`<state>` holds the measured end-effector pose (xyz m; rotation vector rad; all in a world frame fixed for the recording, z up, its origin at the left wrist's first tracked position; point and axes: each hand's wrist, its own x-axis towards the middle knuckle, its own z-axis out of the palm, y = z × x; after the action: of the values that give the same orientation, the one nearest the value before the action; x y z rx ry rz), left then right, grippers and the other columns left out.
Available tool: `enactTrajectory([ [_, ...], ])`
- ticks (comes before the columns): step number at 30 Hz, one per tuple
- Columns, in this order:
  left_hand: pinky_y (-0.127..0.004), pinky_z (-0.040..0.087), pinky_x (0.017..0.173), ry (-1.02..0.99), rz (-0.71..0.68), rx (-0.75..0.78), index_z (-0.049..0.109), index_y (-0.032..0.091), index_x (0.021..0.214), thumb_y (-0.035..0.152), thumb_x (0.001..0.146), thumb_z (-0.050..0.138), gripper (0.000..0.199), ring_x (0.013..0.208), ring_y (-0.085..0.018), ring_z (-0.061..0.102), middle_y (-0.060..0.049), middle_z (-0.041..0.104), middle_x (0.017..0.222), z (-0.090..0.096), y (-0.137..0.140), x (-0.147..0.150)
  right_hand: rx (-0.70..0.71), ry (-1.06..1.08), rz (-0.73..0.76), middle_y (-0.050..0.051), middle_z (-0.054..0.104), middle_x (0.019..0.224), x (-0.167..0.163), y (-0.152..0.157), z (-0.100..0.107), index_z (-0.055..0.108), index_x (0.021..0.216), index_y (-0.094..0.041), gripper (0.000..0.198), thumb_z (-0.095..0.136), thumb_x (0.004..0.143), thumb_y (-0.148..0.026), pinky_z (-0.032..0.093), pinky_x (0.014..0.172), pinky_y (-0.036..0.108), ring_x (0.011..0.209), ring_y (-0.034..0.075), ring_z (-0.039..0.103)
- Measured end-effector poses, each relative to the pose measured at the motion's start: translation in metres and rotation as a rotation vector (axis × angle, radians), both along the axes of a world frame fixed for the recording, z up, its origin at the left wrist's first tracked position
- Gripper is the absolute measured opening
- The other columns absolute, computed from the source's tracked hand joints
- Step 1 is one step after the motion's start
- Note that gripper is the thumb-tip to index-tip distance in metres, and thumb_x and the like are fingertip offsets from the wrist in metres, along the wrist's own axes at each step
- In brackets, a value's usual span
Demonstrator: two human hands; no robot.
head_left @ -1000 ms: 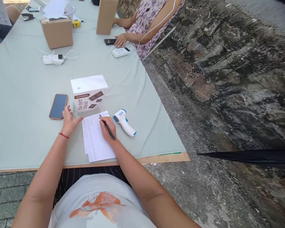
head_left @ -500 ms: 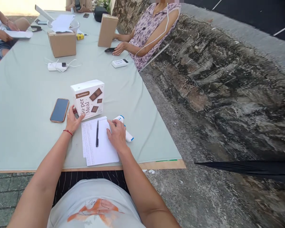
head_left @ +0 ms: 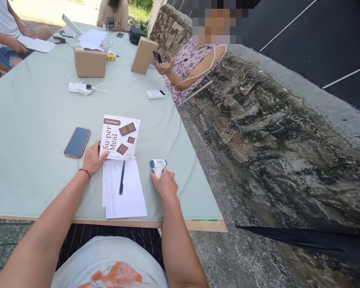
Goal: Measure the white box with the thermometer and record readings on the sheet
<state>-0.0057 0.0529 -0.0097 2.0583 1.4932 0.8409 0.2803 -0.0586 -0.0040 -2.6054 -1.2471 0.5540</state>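
Note:
My left hand (head_left: pixel 94 159) grips the lower left corner of a white and brown meal box (head_left: pixel 124 136), its thumb on the printed front. The box is tipped so that its front faces me. My right hand (head_left: pixel 167 186) is wrapped round the handle of a white and blue infrared thermometer (head_left: pixel 158 165), whose head rises above the fingers. Between my hands lie printed paper sheets (head_left: pixel 130 200), with a black pen (head_left: pixel 122 178) on top. A phone (head_left: pixel 77 142) lies face up to the left of the box.
Farther along the cloth-covered table (head_left: pixel 42 160) are a white device with cables (head_left: pixel 79 88), a cardboard box (head_left: pixel 90 64) and another carton (head_left: pixel 143 56). A white power bank (head_left: pixel 155 94) lies near the right edge. Other people sit around the far part, one holding a phone (head_left: pixel 157 57).
My right hand has taken hold of the thermometer and turned it upright, right of the papers. The meal box has tilted, hiding its top. The person at right has raised a phone.

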Motion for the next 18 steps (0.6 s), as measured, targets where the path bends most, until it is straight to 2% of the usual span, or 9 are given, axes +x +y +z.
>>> enactTrajectory([
  [1,-0.050,0.045,0.101,0.030,-0.004,-0.017,0.043,0.017,0.143,0.064,0.095,0.042,0.068,0.117,-0.035,0.058,-0.015,0.064,0.131,0.000,0.000,0.000,0.023,0.042,-0.003,0.016,0.059,0.115,-0.001,0.002,0.000,0.063,0.117,-0.017,0.040,0.058,0.085,-0.041,0.048,0.086,0.040,0.101,0.029,0.064],
  [3,-0.052,0.044,0.101,0.094,-0.014,-0.041,0.039,0.017,0.147,0.064,0.094,0.041,0.071,0.120,-0.037,0.056,-0.016,0.062,0.134,0.001,0.000,0.001,0.162,0.202,-0.013,0.013,0.063,0.110,-0.007,0.005,0.000,0.065,0.110,-0.018,0.040,0.062,0.076,-0.039,0.047,0.085,0.039,0.096,0.027,0.063],
  [6,-0.053,0.042,0.103,0.149,-0.023,-0.057,0.032,0.017,0.153,0.063,0.096,0.039,0.074,0.124,-0.038,0.054,-0.016,0.060,0.139,0.002,0.001,0.002,0.501,0.617,0.001,0.009,0.066,0.104,-0.031,0.009,0.003,0.065,0.106,-0.019,0.046,0.065,0.067,-0.043,0.047,0.083,0.037,0.090,0.024,0.061],
  [8,-0.053,0.041,0.104,0.157,-0.021,-0.065,0.029,0.016,0.154,0.062,0.096,0.038,0.075,0.126,-0.038,0.054,-0.016,0.060,0.140,0.003,0.001,0.002,0.629,0.901,0.043,0.005,0.066,0.092,-0.053,0.011,0.008,0.064,0.099,-0.020,0.042,0.064,0.067,-0.047,0.047,0.075,0.034,0.079,0.020,0.058],
  [10,-0.052,0.041,0.104,0.162,-0.019,-0.069,0.029,0.017,0.154,0.063,0.096,0.038,0.075,0.126,-0.038,0.053,-0.016,0.060,0.138,0.003,0.001,0.001,0.651,1.114,0.073,0.002,0.063,0.079,-0.075,0.012,0.013,0.063,0.091,-0.021,0.036,0.063,0.067,-0.048,0.042,0.062,0.031,0.066,0.016,0.052],
  [12,-0.053,0.041,0.104,0.169,-0.016,-0.063,0.032,0.017,0.153,0.062,0.096,0.037,0.072,0.127,-0.038,0.053,-0.016,0.060,0.138,0.004,0.000,0.001,0.667,1.230,0.090,0.000,0.060,0.071,-0.092,0.013,0.017,0.062,0.087,-0.021,0.033,0.063,0.069,-0.048,0.037,0.055,0.030,0.060,0.015,0.047],
  [15,-0.052,0.042,0.102,0.169,-0.019,-0.050,0.036,0.018,0.149,0.061,0.096,0.038,0.068,0.124,-0.038,0.055,-0.015,0.061,0.136,0.005,-0.001,0.001,0.645,1.300,0.064,-0.001,0.057,0.063,-0.104,0.014,0.019,0.063,0.086,-0.021,0.033,0.063,0.071,-0.050,0.034,0.053,0.029,0.058,0.015,0.046],
  [18,-0.051,0.043,0.100,0.151,-0.028,-0.040,0.037,0.019,0.147,0.062,0.095,0.040,0.067,0.119,-0.037,0.057,-0.014,0.063,0.134,0.007,0.000,0.000,0.532,1.360,0.047,-0.002,0.055,0.061,-0.107,0.018,0.022,0.062,0.087,-0.020,0.039,0.067,0.071,-0.056,0.035,0.052,0.028,0.057,0.014,0.047],
])
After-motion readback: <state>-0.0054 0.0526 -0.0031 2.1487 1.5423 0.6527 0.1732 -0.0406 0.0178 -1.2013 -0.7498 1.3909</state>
